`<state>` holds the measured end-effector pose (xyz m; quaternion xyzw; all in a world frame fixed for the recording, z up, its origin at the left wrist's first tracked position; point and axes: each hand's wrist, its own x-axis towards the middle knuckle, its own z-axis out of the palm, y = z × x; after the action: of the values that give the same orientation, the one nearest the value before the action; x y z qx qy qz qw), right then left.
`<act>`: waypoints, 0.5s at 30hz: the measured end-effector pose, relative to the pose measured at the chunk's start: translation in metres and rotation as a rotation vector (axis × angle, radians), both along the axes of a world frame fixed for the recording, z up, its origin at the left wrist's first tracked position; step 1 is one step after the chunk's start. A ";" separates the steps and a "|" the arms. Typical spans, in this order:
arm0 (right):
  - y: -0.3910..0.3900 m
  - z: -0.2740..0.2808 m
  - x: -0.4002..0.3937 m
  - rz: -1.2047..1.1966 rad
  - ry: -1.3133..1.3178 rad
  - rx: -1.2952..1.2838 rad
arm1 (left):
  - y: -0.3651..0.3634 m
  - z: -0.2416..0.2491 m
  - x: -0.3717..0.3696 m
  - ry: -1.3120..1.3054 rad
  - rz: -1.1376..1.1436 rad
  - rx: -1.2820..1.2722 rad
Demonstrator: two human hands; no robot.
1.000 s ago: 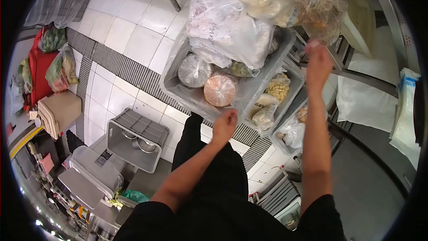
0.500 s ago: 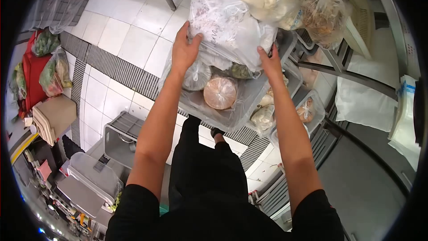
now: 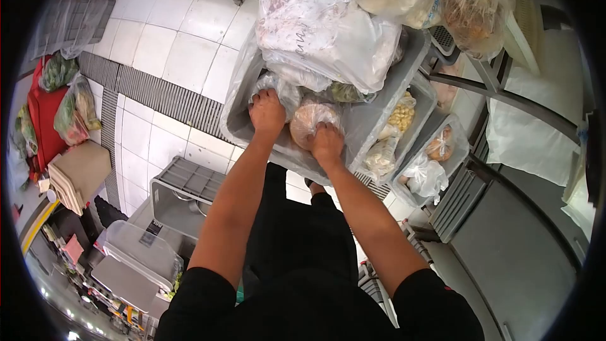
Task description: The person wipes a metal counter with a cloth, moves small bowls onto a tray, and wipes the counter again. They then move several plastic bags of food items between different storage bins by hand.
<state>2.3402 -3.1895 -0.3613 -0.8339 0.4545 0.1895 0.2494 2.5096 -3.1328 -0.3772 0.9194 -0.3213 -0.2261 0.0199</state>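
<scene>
My left hand (image 3: 267, 112) is closed, its fingers curled into a clear plastic bag (image 3: 285, 93) whose contents I cannot make out. With bent fingers, my right hand (image 3: 326, 144) grips the top of a round brown bundle (image 3: 305, 124) wrapped in clear plastic. Both items lie in the near end of a grey plastic crate (image 3: 237, 123) lined with clear film. Beyond my hands, a large white plastic bag (image 3: 322, 25) with handwriting on it rests over the far part of the crate. A bag of something green (image 3: 346, 93) shows from under its edge.
Right of the crate stand smaller bins with bagged yellow pieces (image 3: 401, 113) and a knotted white bag (image 3: 426, 175). Bulky bags (image 3: 473, 9) sit at the upper right by a metal rack (image 3: 499, 95). A floor grate (image 3: 170, 98) crosses the tiles; a grey crate (image 3: 180, 205) stands left.
Both hands have let go of the large white bag, which stays on the crate. They have come back toward me, onto the clear bag and the round brown bundle.
</scene>
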 end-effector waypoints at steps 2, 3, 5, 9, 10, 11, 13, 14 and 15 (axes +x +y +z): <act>0.002 -0.009 0.001 -0.058 -0.065 0.001 | -0.004 -0.009 0.003 -0.045 0.028 0.005; 0.005 -0.012 -0.001 -0.103 -0.123 0.004 | -0.003 -0.012 0.001 -0.042 0.018 0.009; 0.014 -0.016 -0.002 -0.179 -0.198 -0.011 | -0.005 -0.011 -0.001 -0.010 0.066 -0.031; 0.023 -0.038 -0.006 -0.397 -0.375 -0.018 | 0.006 -0.011 0.009 0.144 0.242 -0.174; 0.019 -0.036 -0.005 -0.409 -0.379 -0.020 | 0.009 -0.008 0.014 0.245 0.249 -0.111; 0.013 -0.029 -0.005 -0.408 -0.269 0.097 | 0.012 -0.003 0.017 0.348 0.255 -0.045; 0.009 -0.013 0.000 -0.411 -0.163 0.210 | 0.021 0.014 0.019 0.370 0.265 -0.069; 0.010 -0.005 0.006 -0.465 -0.178 0.156 | 0.021 0.023 0.020 0.390 0.283 -0.099; 0.011 0.005 0.009 -0.517 -0.190 0.104 | 0.021 0.032 0.020 0.389 0.276 -0.101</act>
<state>2.3489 -3.1782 -0.3565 -0.6903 0.6164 0.0639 0.3734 2.5293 -3.1121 -0.3456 0.8915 -0.1938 -0.3777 0.1583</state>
